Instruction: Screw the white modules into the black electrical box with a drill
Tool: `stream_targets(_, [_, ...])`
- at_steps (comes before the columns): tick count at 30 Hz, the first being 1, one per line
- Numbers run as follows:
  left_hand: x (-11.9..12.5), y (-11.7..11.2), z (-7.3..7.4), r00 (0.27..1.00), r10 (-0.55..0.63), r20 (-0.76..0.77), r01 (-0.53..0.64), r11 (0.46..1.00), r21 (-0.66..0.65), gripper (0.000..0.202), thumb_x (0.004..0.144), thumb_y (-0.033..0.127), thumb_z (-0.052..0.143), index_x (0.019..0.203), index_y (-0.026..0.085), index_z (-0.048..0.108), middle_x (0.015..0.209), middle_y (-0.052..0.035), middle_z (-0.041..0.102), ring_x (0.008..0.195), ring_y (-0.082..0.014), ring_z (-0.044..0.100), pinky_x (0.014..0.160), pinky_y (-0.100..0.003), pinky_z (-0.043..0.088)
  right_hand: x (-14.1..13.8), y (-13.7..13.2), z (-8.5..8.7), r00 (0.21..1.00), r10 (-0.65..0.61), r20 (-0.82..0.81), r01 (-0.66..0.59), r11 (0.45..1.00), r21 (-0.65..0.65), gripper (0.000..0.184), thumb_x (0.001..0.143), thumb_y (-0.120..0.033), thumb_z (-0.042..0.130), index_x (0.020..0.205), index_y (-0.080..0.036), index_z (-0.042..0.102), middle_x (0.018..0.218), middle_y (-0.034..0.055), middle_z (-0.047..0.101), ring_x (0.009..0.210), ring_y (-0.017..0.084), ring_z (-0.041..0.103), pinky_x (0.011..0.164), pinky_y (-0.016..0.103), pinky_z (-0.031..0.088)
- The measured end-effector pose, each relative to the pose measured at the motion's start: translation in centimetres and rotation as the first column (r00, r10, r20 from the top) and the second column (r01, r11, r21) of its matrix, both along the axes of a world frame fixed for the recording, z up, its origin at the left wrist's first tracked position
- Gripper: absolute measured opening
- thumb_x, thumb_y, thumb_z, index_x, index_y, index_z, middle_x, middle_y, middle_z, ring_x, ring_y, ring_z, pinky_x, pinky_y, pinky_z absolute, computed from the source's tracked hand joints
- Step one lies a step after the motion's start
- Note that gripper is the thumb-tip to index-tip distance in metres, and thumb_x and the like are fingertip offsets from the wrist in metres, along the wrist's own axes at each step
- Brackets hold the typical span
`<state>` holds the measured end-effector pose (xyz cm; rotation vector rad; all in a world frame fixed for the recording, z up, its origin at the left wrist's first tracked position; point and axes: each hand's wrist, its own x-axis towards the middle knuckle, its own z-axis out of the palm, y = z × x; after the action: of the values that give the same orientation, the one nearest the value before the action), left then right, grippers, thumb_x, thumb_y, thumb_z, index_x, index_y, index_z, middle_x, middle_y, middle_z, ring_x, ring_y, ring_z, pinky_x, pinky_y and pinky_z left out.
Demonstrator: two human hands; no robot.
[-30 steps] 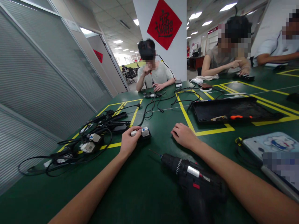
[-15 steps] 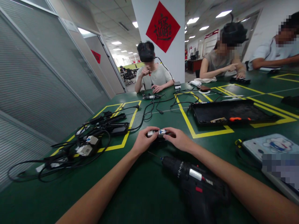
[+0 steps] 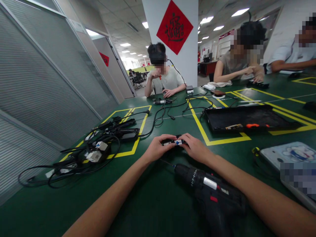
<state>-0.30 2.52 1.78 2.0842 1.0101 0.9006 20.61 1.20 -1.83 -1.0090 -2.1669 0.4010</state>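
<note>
The left hand (image 3: 158, 148) and right hand (image 3: 197, 148) together grip a small black-and-white block (image 3: 178, 142) at the green bench (image 3: 138, 204). A black power drill (image 3: 209, 189) lies nearer the wearer, a shallow black tray (image 3: 261, 118) beyond to the right, tangled cables (image 3: 108, 132) to the left.

The left forearm (image 3: 118, 192) slants in from bottom left, the right forearm (image 3: 256, 192) from lower right; near the frame's centre, left hand (image 3: 158, 148) and right hand (image 3: 197, 149) face each other, fingers (image 3: 169, 136) curled.

Held block (image 3: 178, 142) mostly hidden
</note>
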Motion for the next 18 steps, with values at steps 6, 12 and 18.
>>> stream_targets(6, [0.4,-0.5,-0.2,0.999,-0.046,-0.003,0.046,0.999,-0.002,0.033,0.075,0.026,0.068,0.107,0.018,0.064,0.106,-0.0079,0.062,0.1,-0.0212,0.059,0.092,-0.036,0.046,0.9,-0.9,0.4,0.997,0.0,0.075,-0.004,0.998,0.057,0.025,0.088,-0.013,0.055,0.113,-0.019,0.052,0.111,0.0053,0.049,0.097,0.019,0.051,0.088,0.03,0.043])
stream_targets(12, [0.6,-0.3,-0.1,0.997,-0.08,-0.021,0.08,0.996,-0.035,0.055,0.071,0.023,0.072,0.122,0.02,0.054,0.118,-0.0088,0.057,0.108,-0.0228,0.055,0.098,-0.037,0.041,1.6,-1.6,1.1,0.987,-0.032,0.158,0.016,0.995,0.103,0.023,0.084,-0.018,0.061,0.106,-0.017,0.056,0.108,0.0056,0.051,0.097,0.02,0.05,0.088,0.032,0.044])
stream_targets(18, [0.2,0.0,0.4,0.992,-0.106,-0.065,0.097,0.988,-0.124,0.05,0.069,0.029,0.073,0.116,0.017,0.061,0.11,-0.009,0.064,0.1,-0.0241,0.059,0.092,-0.037,0.044,2.2,-2.2,2.8,0.924,-0.084,0.373,0.027,0.987,0.156,0.028,0.084,-0.011,0.058,0.11,-0.02,0.057,0.104,0.0052,0.054,0.096,0.021,0.051,0.087,0.034,0.044])
